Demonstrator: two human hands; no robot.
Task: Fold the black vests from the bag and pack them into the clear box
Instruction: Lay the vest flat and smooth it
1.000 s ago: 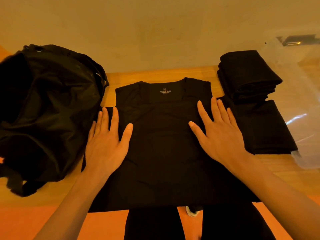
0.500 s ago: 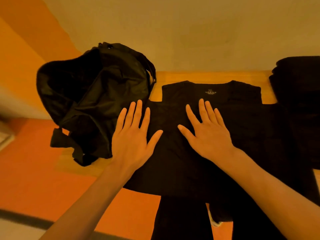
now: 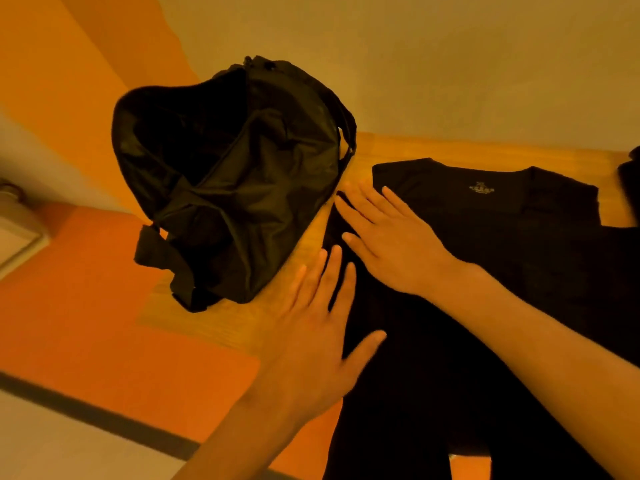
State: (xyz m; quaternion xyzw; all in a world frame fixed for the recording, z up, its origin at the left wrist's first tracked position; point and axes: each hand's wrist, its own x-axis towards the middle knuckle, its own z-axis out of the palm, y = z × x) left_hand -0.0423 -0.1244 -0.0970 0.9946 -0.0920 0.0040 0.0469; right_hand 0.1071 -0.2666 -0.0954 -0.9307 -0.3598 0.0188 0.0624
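Note:
A black vest lies spread flat on the wooden table, neck label facing up. My right hand rests flat on the vest's left side, fingers straight and pointing at the bag. My left hand lies flat at the vest's left edge, partly on the wood, fingers spread. The black bag stands open and crumpled just left of the vest. The clear box is out of view.
A dark edge of folded black cloth shows at the far right. The table's front edge drops to an orange floor on the left. A pale wall runs behind the table. My dark-clothed legs show below the table edge.
The view has swung left, so the folded stack and clear box left the frame. Both hands slid toward the vest's left edge, the right hand crossing above the left.

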